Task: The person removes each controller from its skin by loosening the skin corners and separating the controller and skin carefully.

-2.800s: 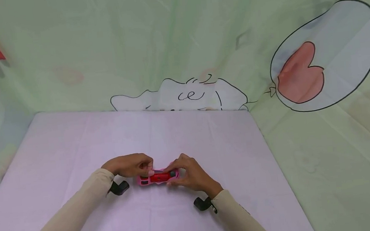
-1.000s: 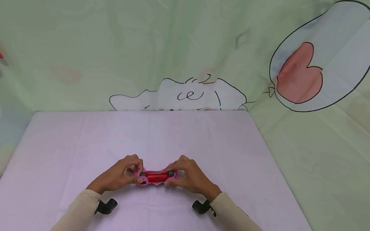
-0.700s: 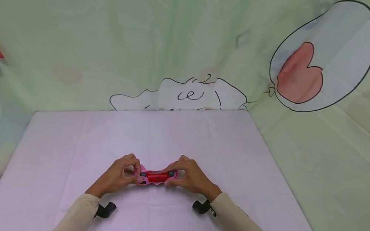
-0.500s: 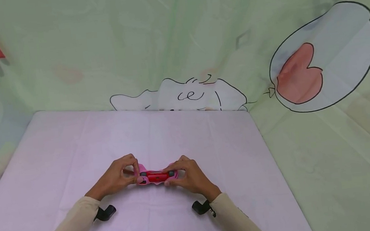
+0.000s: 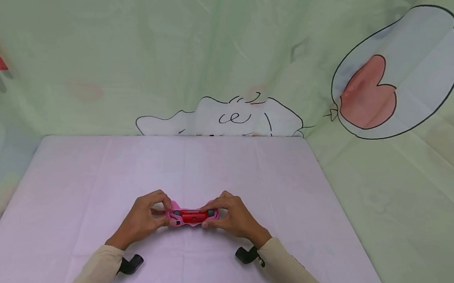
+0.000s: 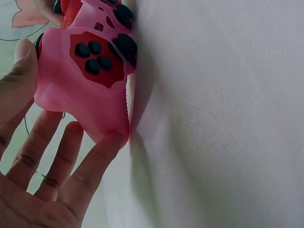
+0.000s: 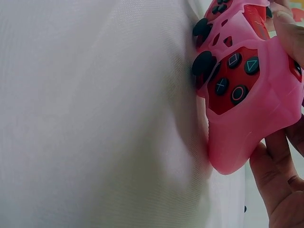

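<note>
Controller point(image 5: 193, 216) in pink sleeve point(image 7: 266, 107), on the surface point(image 5: 221, 165), pinched at both ends by fingers point(image 6: 90, 175) of left hand point(image 5: 141, 219) and right hand point(image 5: 236, 215). Seems light, stiff inside, grippy outside; best to take by handles point(image 7: 232, 151).

The controller point(image 5: 193, 216) is red with black buttons point(image 7: 239, 94), its cover point(image 7: 266, 107) pink.

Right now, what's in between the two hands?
A red game controller in a pink cover, left hand at one end, right hand at the other, as the head view shows.
</note>
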`<state>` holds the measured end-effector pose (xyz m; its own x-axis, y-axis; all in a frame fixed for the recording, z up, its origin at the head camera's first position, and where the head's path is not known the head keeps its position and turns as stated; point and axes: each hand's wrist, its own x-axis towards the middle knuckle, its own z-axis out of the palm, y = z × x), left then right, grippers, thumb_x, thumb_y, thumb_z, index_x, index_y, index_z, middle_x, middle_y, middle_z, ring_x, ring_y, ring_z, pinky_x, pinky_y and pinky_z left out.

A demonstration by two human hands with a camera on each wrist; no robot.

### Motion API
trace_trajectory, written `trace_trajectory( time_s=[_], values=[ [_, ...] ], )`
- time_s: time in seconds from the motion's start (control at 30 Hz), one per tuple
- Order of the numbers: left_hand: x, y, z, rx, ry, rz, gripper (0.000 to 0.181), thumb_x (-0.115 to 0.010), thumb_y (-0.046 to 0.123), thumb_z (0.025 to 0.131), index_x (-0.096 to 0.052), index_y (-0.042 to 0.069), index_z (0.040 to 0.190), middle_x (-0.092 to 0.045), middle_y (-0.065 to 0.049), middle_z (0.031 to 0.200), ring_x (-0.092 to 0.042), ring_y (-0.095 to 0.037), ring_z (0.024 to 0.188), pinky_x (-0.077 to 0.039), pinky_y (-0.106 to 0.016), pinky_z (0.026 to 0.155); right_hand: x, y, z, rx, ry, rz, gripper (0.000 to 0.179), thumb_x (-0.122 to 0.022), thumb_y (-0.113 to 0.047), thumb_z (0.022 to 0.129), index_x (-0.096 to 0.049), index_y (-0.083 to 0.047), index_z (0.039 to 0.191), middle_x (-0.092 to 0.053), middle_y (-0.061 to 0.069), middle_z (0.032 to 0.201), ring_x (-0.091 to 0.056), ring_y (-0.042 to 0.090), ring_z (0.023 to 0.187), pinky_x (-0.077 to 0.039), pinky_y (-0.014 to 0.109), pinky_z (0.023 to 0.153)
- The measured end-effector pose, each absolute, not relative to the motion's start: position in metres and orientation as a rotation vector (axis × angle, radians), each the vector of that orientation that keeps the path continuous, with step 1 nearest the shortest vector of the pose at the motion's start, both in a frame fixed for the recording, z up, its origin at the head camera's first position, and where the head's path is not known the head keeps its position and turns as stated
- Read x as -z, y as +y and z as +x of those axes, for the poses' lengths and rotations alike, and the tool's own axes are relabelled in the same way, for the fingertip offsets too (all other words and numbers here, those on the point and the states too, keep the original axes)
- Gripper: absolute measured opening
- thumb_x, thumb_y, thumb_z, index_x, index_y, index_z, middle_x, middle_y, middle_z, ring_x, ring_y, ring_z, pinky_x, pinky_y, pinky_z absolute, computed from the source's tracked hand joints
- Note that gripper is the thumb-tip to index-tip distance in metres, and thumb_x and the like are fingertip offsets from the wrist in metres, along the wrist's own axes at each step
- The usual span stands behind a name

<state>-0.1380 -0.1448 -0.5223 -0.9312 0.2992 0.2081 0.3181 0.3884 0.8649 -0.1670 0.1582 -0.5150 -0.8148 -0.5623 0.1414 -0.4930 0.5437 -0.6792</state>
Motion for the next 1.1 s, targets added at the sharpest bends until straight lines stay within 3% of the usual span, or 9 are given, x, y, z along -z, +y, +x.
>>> trace_trajectory(
  time_s=[0.2, 0.43, 0.8, 0.97, 1.1],
  values=[
    [0.52, -0.139, -0.135, 1.566, -2.642, -0.638, 0.036, -0.095, 0.017, 0.08, -0.07, 0.028, 0.104, -0.071, 0.009, 0.107, -0.064, -0.017, 0.104, -0.065, -0.047, 0.088, 0.515, 0.158, -0.167, 1.136, 2.675, -0.923, 0.038, -0.094, -0.043, 0.079, -0.084, -0.033, 0.114, -0.076, -0.013, 0.103, -0.056, 0.006, 0.092, -0.053, 0.039, 0.075],
    [0.51, -0.134, -0.133, 1.361, -2.676, -0.736, 0.032, -0.094, 0.014, 0.08, -0.073, 0.032, 0.096, -0.07, 0.019, 0.103, -0.061, -0.009, 0.099, -0.061, -0.043, 0.091, 0.517, 0.158, -0.167, 1.133, 2.677, -0.918, 0.039, -0.094, -0.042, 0.079, -0.084, -0.032, 0.115, -0.076, -0.012, 0.104, -0.057, 0.006, 0.093, -0.054, 0.039, 0.076],
    [0.505, -0.131, -0.133, 1.14, -2.664, -0.759, 0.031, -0.097, 0.018, 0.076, -0.07, 0.027, 0.089, -0.07, 0.017, 0.089, -0.063, -0.013, 0.08, -0.053, -0.024, 0.074, 0.516, 0.157, -0.168, 1.115, 2.692, -0.932, 0.038, -0.093, -0.043, 0.08, -0.084, -0.033, 0.115, -0.076, -0.013, 0.103, -0.056, 0.005, 0.092, -0.051, 0.033, 0.074],
    [0.505, -0.13, -0.133, 1.115, -2.658, -0.76, 0.031, -0.097, 0.019, 0.075, -0.07, 0.026, 0.087, -0.069, 0.015, 0.088, -0.063, -0.013, 0.078, -0.053, -0.023, 0.073, 0.516, 0.157, -0.168, 1.112, 2.694, -0.92, 0.037, -0.094, -0.043, 0.079, -0.084, -0.033, 0.114, -0.076, -0.014, 0.103, -0.056, 0.006, 0.092, -0.05, 0.03, 0.073],
    [0.503, -0.129, -0.133, 1.083, -2.666, -0.778, 0.031, -0.096, 0.018, 0.076, -0.069, 0.027, 0.088, -0.067, 0.016, 0.088, -0.062, -0.013, 0.079, -0.052, -0.023, 0.073, 0.516, 0.157, -0.169, 1.117, 2.688, -0.904, 0.038, -0.094, -0.043, 0.079, -0.083, -0.033, 0.114, -0.075, -0.014, 0.102, -0.057, 0.006, 0.093, -0.052, 0.036, 0.074]
  ],
)
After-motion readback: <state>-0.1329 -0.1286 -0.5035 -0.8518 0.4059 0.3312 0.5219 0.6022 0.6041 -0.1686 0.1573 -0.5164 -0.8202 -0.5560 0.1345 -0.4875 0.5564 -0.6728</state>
